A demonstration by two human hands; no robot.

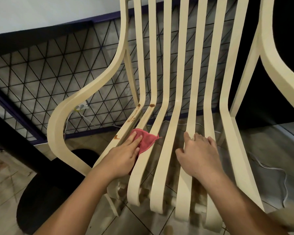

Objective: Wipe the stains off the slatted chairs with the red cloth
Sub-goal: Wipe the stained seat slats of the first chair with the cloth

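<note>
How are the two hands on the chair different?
The left hand presses flat fingers on the red cloth; the right hand has no cloth. The left hand is by the brown stains; the right hand rests on cleaner slats further right. Both lie palm down on the chair seat.

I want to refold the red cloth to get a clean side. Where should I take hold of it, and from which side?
On the red cloth, probably the free pointed corner, pinched from the right and above. It sticks out to the right, uncovered, while the straight fingers of the left hand press the rest flat on the chair.
</note>
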